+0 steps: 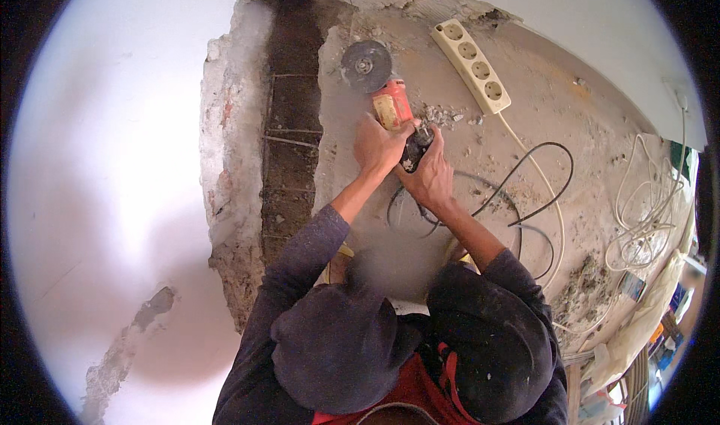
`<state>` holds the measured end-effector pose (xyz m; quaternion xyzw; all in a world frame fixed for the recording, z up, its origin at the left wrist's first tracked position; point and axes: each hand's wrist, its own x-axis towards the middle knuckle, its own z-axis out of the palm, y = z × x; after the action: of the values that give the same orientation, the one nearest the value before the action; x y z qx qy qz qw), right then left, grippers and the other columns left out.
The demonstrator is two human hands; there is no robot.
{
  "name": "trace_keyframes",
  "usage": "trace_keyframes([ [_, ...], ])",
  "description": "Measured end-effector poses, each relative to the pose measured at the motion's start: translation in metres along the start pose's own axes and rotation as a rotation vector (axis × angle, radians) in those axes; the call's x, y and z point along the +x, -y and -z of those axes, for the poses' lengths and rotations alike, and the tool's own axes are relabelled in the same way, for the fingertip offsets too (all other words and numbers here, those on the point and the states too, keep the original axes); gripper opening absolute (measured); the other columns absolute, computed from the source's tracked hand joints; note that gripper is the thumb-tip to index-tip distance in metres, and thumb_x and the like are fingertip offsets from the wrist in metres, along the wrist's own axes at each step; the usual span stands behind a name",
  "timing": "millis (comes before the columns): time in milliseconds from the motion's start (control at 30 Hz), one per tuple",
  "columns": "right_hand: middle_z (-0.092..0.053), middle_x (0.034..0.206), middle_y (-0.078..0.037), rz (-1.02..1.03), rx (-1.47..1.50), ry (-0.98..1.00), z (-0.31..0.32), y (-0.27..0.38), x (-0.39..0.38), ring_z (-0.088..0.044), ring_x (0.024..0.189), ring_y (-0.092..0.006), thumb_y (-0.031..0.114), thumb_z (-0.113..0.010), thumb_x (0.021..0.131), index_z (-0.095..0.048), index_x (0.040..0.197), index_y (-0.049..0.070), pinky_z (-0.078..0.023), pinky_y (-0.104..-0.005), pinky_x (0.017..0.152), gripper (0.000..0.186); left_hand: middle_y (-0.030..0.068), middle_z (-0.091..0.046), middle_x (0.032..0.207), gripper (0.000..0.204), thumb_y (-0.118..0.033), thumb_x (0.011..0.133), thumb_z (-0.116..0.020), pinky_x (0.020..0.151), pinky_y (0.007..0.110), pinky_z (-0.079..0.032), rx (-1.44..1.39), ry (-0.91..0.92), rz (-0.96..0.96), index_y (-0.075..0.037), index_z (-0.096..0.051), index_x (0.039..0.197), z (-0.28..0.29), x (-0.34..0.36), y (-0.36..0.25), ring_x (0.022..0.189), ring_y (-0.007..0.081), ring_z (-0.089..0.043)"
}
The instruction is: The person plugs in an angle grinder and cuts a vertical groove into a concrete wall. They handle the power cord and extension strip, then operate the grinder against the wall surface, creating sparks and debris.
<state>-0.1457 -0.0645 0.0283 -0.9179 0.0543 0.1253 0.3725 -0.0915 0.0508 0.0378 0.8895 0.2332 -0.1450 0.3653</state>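
Both of my hands hold an angle grinder (391, 104) with a red and black body. My left hand (377, 148) is closed on the body just behind its head. My right hand (430, 173) grips the dark rear end, beside the left. The grinder's dark round disc (367, 66) points away from me, over the dusty floor near the edge of a long trench (289, 163). Thin metal bars cross that trench. Whether the disc spins or touches anything I cannot tell. A black cord (517, 178) loops over the floor to the right of my hands.
A cream power strip (472, 67) lies at the far right, its pale cable running toward me. Small rubble (442, 115) is scattered beside the grinder. The white wall (127, 140) with a broken plaster edge stands at left. Coiled white cable (649, 222) and clutter lie at right.
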Motion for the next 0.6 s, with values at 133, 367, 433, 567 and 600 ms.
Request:
trace_keyframes([
  [133,-0.051,0.123,-0.032,-0.086,0.047,-0.009,0.0,0.002,0.003,-0.061,0.097,-0.0491,0.044,-0.076,0.071,-0.02,0.139,-0.006,-0.052,-0.0518,0.078,0.101,0.0215,-0.063,0.095,0.078,-0.056,0.068,-0.078,0.076,0.047,-0.05,0.016,-0.017,-0.107,0.005,-0.05,0.109,0.007,-0.002,-0.003,0.087,0.0378,-0.065],
  [367,-0.059,0.107,-0.036,-0.284,0.074,0.071,0.007,0.004,-0.004,-0.06,0.101,-0.0494,0.05,-0.071,0.079,-0.024,0.133,-0.006,-0.048,-0.051,0.084,0.091,0.0234,-0.058,0.108,0.081,-0.049,0.073,-0.077,0.084,0.046,-0.047,-0.249,0.064,-0.276,0.007,-0.043,0.12,-0.008,-0.004,0.017,0.098,0.0378,-0.061],
  [433,-0.059,0.106,-0.036,-0.304,0.095,0.06,0.007,-0.003,-0.013,-0.059,0.101,-0.0496,0.05,-0.069,0.082,-0.025,0.132,-0.006,-0.048,-0.0512,0.084,0.086,0.0252,-0.06,0.106,0.081,-0.05,0.072,-0.078,0.084,0.044,-0.048,-0.193,0.062,-0.326,0.009,-0.046,0.117,-0.014,-0.003,0.018,0.099,0.0368,-0.062],
  [567,-0.06,0.105,-0.034,-0.073,0.052,0.027,0.004,-0.034,-0.032,-0.061,0.099,-0.0492,0.048,-0.065,0.087,-0.025,0.132,-0.005,-0.048,-0.0506,0.083,0.08,0.0286,-0.063,0.103,0.074,-0.05,0.073,-0.076,0.084,0.044,-0.049,-0.061,0.15,-0.312,0.011,-0.053,0.11,-0.017,0.003,0.02,0.099,0.0391,-0.064],
  [600,-0.062,0.102,-0.032,-0.035,0.049,0.027,0.001,-0.042,-0.036,-0.062,0.094,-0.0483,0.044,-0.065,0.088,-0.028,0.13,-0.004,-0.05,-0.0502,0.079,0.074,0.0283,-0.066,0.099,0.068,-0.05,0.074,-0.075,0.082,0.045,-0.05,-0.207,0.225,-0.26,0.008,-0.059,0.105,-0.012,0.006,0.023,0.097,0.0394,-0.065],
])
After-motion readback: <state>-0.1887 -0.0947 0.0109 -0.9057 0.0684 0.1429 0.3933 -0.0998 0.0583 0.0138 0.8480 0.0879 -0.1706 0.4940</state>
